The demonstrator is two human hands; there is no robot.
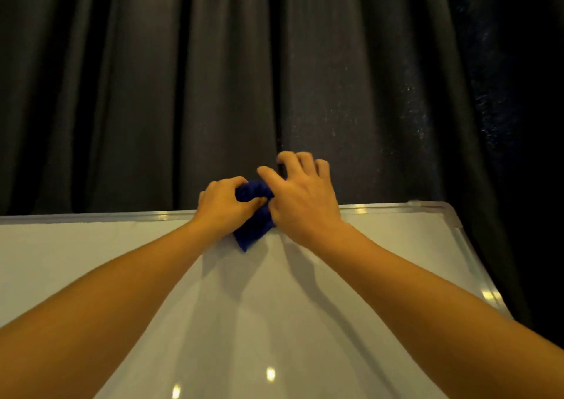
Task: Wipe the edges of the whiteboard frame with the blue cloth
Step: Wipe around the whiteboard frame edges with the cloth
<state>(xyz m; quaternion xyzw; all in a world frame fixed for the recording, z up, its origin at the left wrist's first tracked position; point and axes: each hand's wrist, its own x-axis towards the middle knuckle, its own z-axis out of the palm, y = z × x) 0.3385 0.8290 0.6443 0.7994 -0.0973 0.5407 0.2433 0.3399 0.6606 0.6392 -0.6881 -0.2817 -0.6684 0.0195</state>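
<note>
A white whiteboard point(274, 307) with a silver metal frame point(396, 208) fills the lower half of the view. The blue cloth point(253, 218) is bunched over the middle of the top frame edge, one corner hanging down onto the white surface. My left hand point(224, 205) grips the cloth from the left, fingers curled into it. My right hand point(300, 197) lies against the cloth's right side with its thumb on the cloth and its fingers spread and arched over the top edge. The frame under both hands is hidden.
A dark pleated curtain point(274, 78) hangs close behind the board. The frame's top right corner point(448, 212) and right side edge point(476, 270) are in view. Ceiling lights reflect on the board surface.
</note>
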